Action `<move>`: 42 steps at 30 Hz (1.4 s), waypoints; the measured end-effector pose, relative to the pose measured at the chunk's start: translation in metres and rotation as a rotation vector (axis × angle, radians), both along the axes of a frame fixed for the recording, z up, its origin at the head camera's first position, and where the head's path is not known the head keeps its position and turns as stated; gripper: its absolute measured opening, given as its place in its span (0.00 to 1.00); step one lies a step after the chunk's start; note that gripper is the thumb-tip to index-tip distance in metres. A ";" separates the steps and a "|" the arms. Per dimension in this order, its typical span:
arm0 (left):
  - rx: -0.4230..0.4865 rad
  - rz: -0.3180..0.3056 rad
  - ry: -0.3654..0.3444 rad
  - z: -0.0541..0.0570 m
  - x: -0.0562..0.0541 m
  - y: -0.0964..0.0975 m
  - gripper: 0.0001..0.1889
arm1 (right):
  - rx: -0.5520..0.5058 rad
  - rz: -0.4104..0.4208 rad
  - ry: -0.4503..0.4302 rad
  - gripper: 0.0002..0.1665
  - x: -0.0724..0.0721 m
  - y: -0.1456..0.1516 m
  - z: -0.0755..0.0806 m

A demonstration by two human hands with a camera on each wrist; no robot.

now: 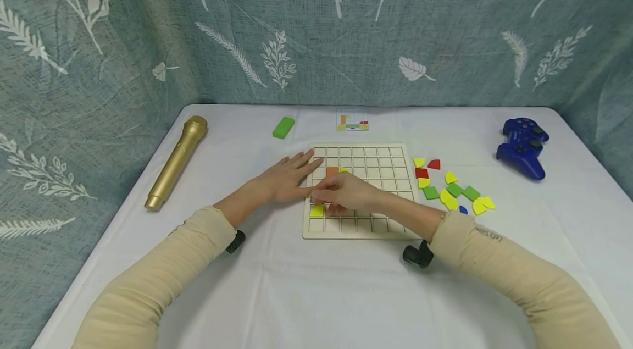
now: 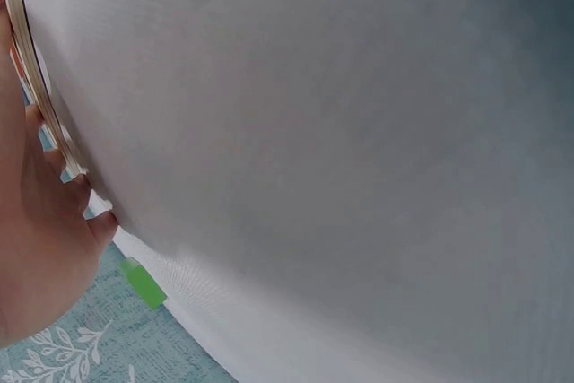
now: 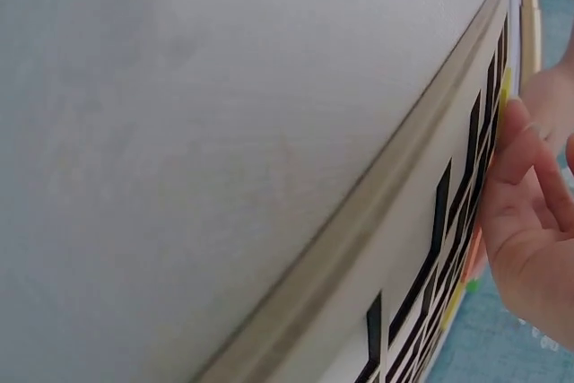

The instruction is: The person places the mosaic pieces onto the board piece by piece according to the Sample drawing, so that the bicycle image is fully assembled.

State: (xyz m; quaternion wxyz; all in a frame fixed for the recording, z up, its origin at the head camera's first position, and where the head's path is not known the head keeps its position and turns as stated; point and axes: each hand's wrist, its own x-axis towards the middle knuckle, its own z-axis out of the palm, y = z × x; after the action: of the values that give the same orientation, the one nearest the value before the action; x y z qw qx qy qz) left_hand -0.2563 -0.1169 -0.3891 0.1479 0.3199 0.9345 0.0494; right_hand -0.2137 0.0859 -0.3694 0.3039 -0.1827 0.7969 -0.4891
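Observation:
A pale wooden grid board [image 1: 386,173] lies on the table. My left hand [image 1: 284,179] rests along its left edge with fingers spread; the left wrist view shows this hand [image 2: 45,230] against the board's side [image 2: 34,69]. Over the board's left columns is my right hand [image 1: 348,192], its thumb and index fingertips close together near the left edge. Any piece between them is hidden. A yellow piece [image 1: 317,211] lies just below these fingertips. An orange piece [image 1: 332,171] and a partly covered yellow piece [image 1: 344,170] sit above the hand.
Right of the board lie loose yellow [image 1: 449,199], red [image 1: 421,173], green [image 1: 454,189] and blue pieces [image 1: 463,210]. A pattern card [image 1: 352,121] and green block [image 1: 283,127] are behind it. A gold microphone [image 1: 178,162] lies left, a blue game controller [image 1: 523,147] right.

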 end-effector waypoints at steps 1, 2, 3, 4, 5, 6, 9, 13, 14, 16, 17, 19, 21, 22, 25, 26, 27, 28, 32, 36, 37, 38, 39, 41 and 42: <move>0.000 0.000 0.000 0.000 0.000 0.000 0.39 | 0.005 0.007 0.006 0.17 0.000 0.000 0.000; 0.002 -0.002 -0.001 0.000 0.000 0.000 0.39 | 0.011 0.013 0.013 0.17 -0.001 0.000 0.000; 0.003 -0.004 0.000 0.000 0.000 0.000 0.39 | 0.020 0.019 0.023 0.17 -0.001 0.000 0.000; 0.003 -0.006 0.000 0.000 0.000 0.000 0.39 | 0.028 0.023 0.031 0.17 -0.002 0.000 0.000; 0.003 -0.007 0.001 0.000 0.000 0.000 0.39 | 0.033 0.027 0.041 0.17 -0.002 0.000 0.000; 0.004 -0.008 0.002 0.000 0.000 0.000 0.39 | 0.037 0.031 0.050 0.17 -0.003 0.000 0.000; 0.007 -0.011 0.005 0.000 0.000 0.000 0.38 | 0.031 0.045 0.065 0.17 -0.004 0.001 0.000; 0.005 -0.008 0.003 -0.002 -0.001 -0.001 0.39 | 0.009 0.062 0.044 0.17 -0.008 0.004 0.000; 0.004 -0.008 0.003 -0.002 -0.001 -0.001 0.39 | 0.003 0.067 0.023 0.18 -0.010 0.006 0.001; 0.003 0.003 -0.004 -0.003 -0.002 0.000 0.40 | 0.000 0.083 -0.021 0.18 -0.014 0.011 0.003; 0.002 0.010 -0.006 -0.003 -0.002 0.000 0.40 | -0.006 0.091 -0.048 0.19 -0.015 0.015 0.005; 0.006 0.023 -0.011 -0.003 -0.002 0.001 0.41 | -0.012 0.112 -0.093 0.21 -0.018 0.023 0.008; 0.007 0.035 -0.015 -0.003 -0.001 0.001 0.41 | -0.013 0.124 -0.121 0.23 -0.021 0.031 0.011; 0.008 0.037 -0.013 -0.003 -0.001 0.002 0.41 | -0.016 0.121 -0.128 0.23 -0.022 0.036 0.012; 0.006 0.042 -0.011 -0.002 -0.001 0.002 0.42 | -0.027 0.103 -0.141 0.25 -0.023 0.051 0.016; 0.003 0.044 -0.011 -0.002 -0.001 0.002 0.42 | -0.030 0.088 -0.145 0.25 -0.024 0.057 0.017; 0.003 0.045 -0.012 -0.001 -0.001 0.003 0.42 | -0.040 0.073 -0.149 0.26 -0.025 0.063 0.018; 0.004 0.046 -0.015 -0.001 0.000 0.003 0.42 | -0.052 0.062 -0.153 0.26 -0.026 0.068 0.018; 0.007 0.043 -0.022 0.000 0.001 0.003 0.42 | -0.083 0.001 -0.167 0.26 -0.030 0.092 0.020; 0.010 0.042 -0.028 0.000 0.001 0.003 0.42 | -0.097 -0.055 -0.172 0.28 -0.034 0.118 0.020; 0.010 0.042 -0.028 0.000 0.000 0.003 0.42 | -0.101 -0.068 -0.172 0.29 -0.035 0.124 0.020; 0.007 0.044 -0.029 0.000 0.000 0.002 0.42 | -0.103 -0.081 -0.173 0.30 -0.035 0.130 0.020; 0.006 0.045 -0.030 0.000 0.000 0.002 0.42 | -0.104 -0.094 -0.175 0.31 -0.034 0.136 0.020; 0.001 0.048 -0.031 -0.001 -0.001 0.002 0.42 | -0.111 -0.120 -0.182 0.32 -0.033 0.147 0.021; 0.002 0.047 -0.031 -0.001 -0.001 0.002 0.42 | -0.110 -0.133 -0.183 0.33 -0.032 0.153 0.021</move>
State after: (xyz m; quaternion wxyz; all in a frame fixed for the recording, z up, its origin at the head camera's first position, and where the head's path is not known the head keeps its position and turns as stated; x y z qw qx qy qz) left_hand -0.2568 -0.1147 -0.3897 0.1607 0.2975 0.9393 0.0589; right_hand -0.2454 0.2386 -0.3485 0.3316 -0.1003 0.7481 -0.5660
